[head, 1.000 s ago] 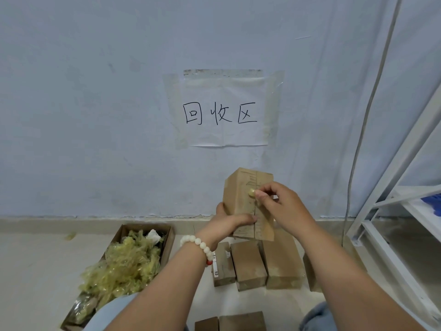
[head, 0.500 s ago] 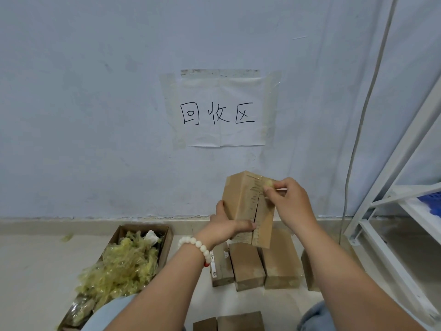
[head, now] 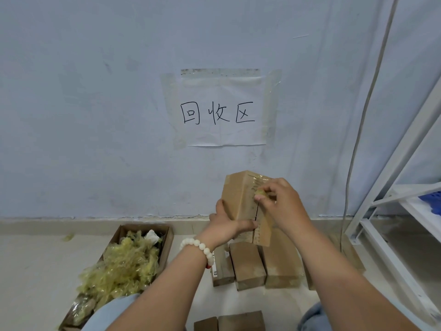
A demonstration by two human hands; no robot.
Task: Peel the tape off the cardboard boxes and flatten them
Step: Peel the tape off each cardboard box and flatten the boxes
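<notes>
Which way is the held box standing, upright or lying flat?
Upright. The left hand grips the cardboard box on end, long side vertical; the right hand pinches tape at its seam.

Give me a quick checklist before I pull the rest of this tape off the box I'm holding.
1. Left hand grips the held box firmly: ok.
2. Right hand pinches the tape wad: ok.
3. Box top free of tape: not ok, a shiny tape strip is stuck there.
4. Scrap box open for peeled tape: ok.
5. Tape on the box's far side: cannot tell, hidden.
</notes>
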